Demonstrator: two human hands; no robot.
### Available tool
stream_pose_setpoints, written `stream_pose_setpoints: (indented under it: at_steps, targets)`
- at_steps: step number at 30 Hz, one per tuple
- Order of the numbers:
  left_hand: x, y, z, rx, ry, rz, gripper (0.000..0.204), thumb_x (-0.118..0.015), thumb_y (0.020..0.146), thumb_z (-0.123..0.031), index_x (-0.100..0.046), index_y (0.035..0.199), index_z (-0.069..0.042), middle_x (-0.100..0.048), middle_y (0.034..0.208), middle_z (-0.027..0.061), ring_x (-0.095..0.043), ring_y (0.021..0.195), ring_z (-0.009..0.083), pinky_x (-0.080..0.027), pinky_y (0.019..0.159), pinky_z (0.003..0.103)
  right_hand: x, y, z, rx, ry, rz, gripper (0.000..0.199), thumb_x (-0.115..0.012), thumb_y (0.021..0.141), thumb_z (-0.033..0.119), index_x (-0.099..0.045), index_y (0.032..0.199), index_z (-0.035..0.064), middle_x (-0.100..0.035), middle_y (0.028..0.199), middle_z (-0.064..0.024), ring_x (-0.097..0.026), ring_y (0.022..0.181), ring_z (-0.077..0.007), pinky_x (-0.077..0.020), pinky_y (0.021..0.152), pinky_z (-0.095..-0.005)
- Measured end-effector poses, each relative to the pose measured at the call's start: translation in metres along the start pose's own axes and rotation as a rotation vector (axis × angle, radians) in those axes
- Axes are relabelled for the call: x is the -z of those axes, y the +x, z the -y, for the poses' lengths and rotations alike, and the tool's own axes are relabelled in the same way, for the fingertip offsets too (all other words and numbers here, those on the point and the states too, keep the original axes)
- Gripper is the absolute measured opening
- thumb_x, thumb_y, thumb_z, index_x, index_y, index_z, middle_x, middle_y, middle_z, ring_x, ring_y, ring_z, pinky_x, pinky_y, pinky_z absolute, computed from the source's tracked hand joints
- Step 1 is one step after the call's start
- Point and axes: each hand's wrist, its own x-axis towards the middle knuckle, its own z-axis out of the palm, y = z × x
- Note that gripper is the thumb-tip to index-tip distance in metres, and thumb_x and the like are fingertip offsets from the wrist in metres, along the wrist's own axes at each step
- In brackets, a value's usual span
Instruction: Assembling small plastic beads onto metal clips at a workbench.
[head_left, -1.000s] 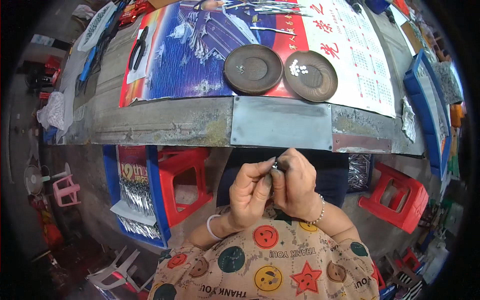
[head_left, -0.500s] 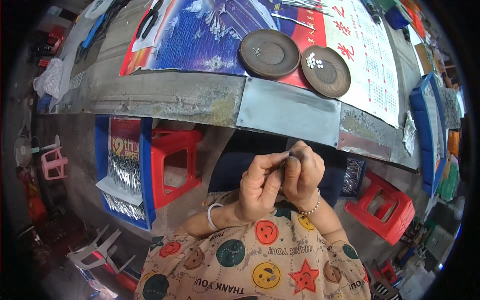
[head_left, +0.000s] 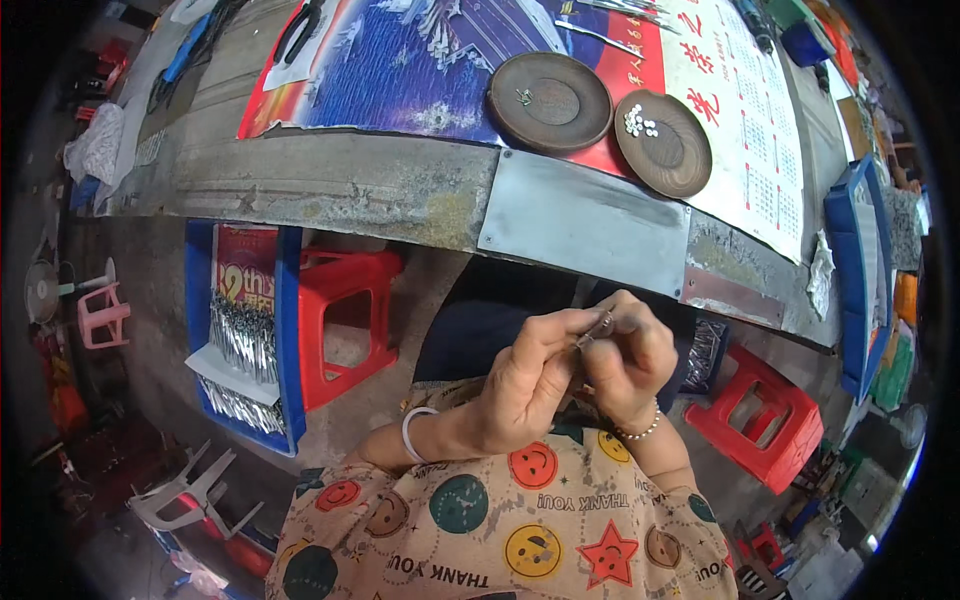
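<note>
Close together over my lap, just off the table's front edge, both hands are pinched. My left hand, with a white bangle at its wrist, and my right hand, wearing a beaded bracelet, meet at a small thin metal piece. Its full shape is hidden by the fingers. Beyond them on the table are two round brown dishes. A few tiny metal bits lie in the left dish; the right dish holds several small white beads.
A grey metal plate covers part of the table edge. Blue trays of shiny metal pieces stand low at left and right, beside red stools. Black-handled pliers and a poster lie on the table.
My hands have shifted slightly down and right, and the fingers have turned so a thin metal piece shows between them. The view has shifted a little.
</note>
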Motion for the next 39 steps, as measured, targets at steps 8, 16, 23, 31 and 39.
stream_pose_setpoints:
  at_steps: [8, 16, 23, 31, 39]
  targets:
    - [0.004, -0.006, 0.013, -0.066, 0.166, -0.086, 0.028, -0.040, 0.098, -0.003, -0.035, 0.124, 0.003, -0.054, 0.115, 0.0132, -0.054, 0.102, 0.0137, -0.043, 0.090, 0.026, -0.022, -0.009, 0.005, 0.029, -0.295, -0.025, 0.011, -0.058, 0.085, 0.007, -0.051, 0.090, 0.0001, -0.052, 0.069, -0.0135, -0.050, 0.052, -0.0283, -0.0394, 0.045, -0.0358]
    - [0.001, -0.004, 0.013, 0.159, -0.251, -0.109, 0.029, -0.041, 0.099, -0.007, -0.035, 0.126, 0.000, -0.054, 0.090, 0.0049, -0.051, 0.074, 0.0067, -0.043, 0.068, 0.020, -0.002, -0.008, -0.004, -0.396, 0.144, 0.014, 0.020, -0.045, 0.094, 0.011, -0.054, 0.088, -0.0064, -0.054, 0.070, -0.0106, -0.050, 0.054, -0.0164, -0.0393, 0.050, -0.0278]
    - [0.009, 0.002, 0.001, 0.250, -0.382, 0.027, 0.037, -0.042, 0.099, -0.008, -0.031, 0.134, -0.005, -0.057, 0.093, 0.0054, -0.056, 0.083, 0.0098, -0.047, 0.074, 0.022, -0.001, 0.004, -0.001, -0.022, -0.047, 0.040, 0.009, -0.061, 0.076, 0.000, -0.053, 0.077, -0.0038, -0.055, 0.066, -0.0134, -0.052, 0.050, -0.0246, -0.0420, 0.046, -0.0297]
    - [0.010, -0.006, 0.010, 0.115, -0.082, 0.000, 0.033, -0.043, 0.098, -0.006, -0.043, 0.130, -0.001, -0.060, 0.117, 0.0127, -0.060, 0.099, 0.0140, -0.049, 0.083, 0.025, -0.014, -0.010, -0.011, 0.122, -0.163, -0.026, 0.016, -0.058, 0.084, 0.009, -0.047, 0.089, -0.0017, -0.050, 0.070, -0.0139, -0.049, 0.055, -0.0279, -0.0393, 0.048, -0.0352]
    - [0.011, -0.005, 0.012, 0.203, -0.198, -0.056, 0.033, -0.044, 0.098, -0.007, -0.042, 0.130, -0.002, -0.060, 0.102, 0.0036, -0.054, 0.079, 0.0054, -0.045, 0.071, 0.020, -0.007, -0.005, 0.008, -0.592, 0.178, 0.062, 0.023, -0.044, 0.097, 0.016, -0.050, 0.101, -0.0053, -0.052, 0.073, -0.0119, -0.052, 0.064, -0.0188, -0.0426, 0.058, -0.0299]
